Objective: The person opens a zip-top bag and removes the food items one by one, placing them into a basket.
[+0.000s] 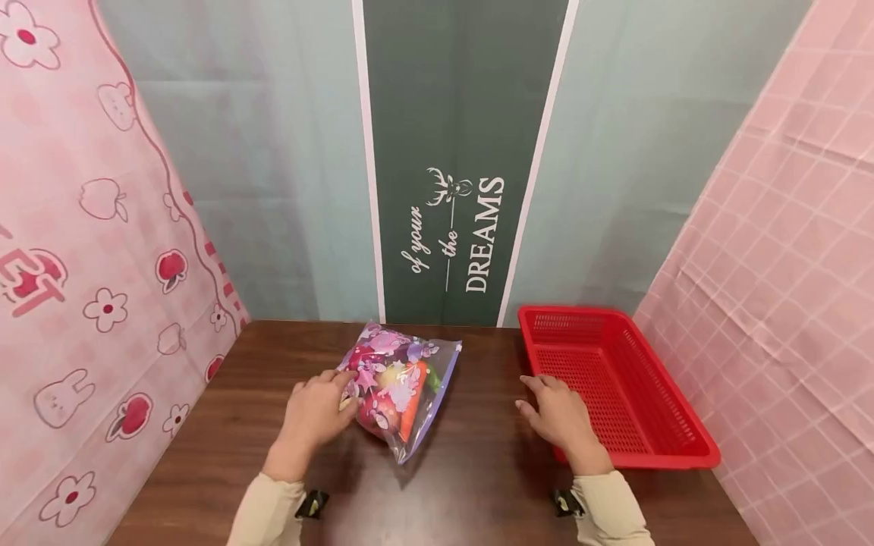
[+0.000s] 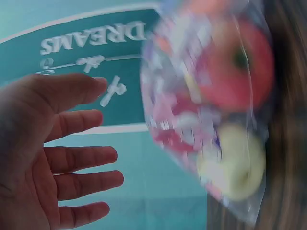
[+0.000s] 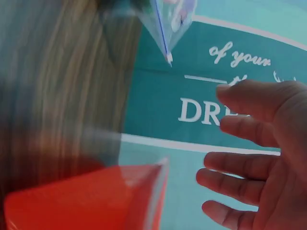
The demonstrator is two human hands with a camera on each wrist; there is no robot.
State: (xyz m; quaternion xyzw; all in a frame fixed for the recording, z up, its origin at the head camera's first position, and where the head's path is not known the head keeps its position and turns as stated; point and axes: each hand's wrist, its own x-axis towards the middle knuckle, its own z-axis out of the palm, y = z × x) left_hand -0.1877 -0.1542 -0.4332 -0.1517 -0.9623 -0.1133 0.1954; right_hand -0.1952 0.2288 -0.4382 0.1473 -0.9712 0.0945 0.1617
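A clear zip bag [image 1: 392, 387] with a pink and purple print lies on the table, filled with several colourful fruit and vegetable shapes. Through its plastic show an orange carrot-like piece [image 1: 413, 402], a red round fruit [image 2: 238, 64] and a pale yellow-green one [image 2: 235, 163]. My left hand [image 1: 315, 409] is over the bag's left side, fingers spread in the left wrist view, gripping nothing. Above the left rim of a red plastic basket [image 1: 672, 459] hovers my right hand [image 1: 561, 415], its fingers loosely extended and holding nothing.
The brown wooden table [image 1: 471, 493] reaches back to a green and teal curtain [image 1: 451, 91] with white lettering. Pink patterned cloths hang on the left [image 1: 109, 250] and right. The basket stands at the table's right side, near the right cloth.
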